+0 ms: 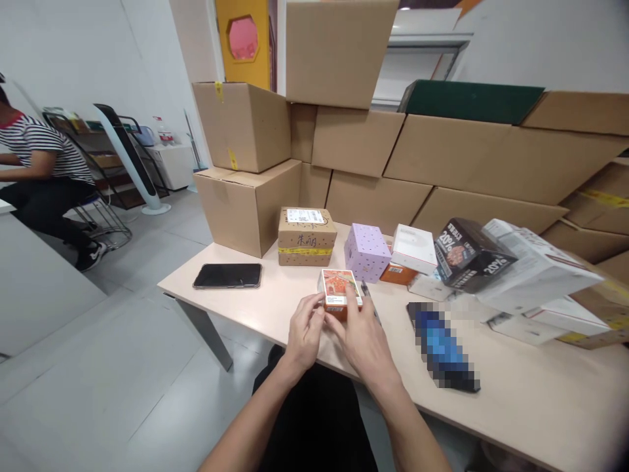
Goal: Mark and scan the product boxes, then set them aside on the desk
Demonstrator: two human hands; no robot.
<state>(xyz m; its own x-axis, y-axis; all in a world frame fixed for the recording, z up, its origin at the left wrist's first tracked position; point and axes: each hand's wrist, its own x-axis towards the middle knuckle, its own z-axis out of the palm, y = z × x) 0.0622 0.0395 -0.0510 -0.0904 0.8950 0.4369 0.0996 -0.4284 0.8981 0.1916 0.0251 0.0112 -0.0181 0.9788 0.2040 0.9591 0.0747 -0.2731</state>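
Note:
A small orange and white box (pixel 339 282) with a printed picture on its top rests near the table's front edge. My left hand (pixel 304 331) is closed at the box's front left corner, fingertips bent against it. From the right, my right hand (pixel 362 331) grips the same box, one finger lying over its top and the thumb at the front side. A dark pen (pixel 365 289) lies just right of the box, partly hidden by my right hand. Behind it stand a purple patterned box (pixel 367 252) and a brown parcel (pixel 307 237) with a label and yellow tape.
A black phone (pixel 227 276) lies on the table's left part. To the right are a blurred dark device (pixel 442 347), a black box (pixel 472 254) and several white boxes (pixel 413 248). Large cartons (pixel 246 210) are stacked behind. A seated person (pixel 46 157) is far left.

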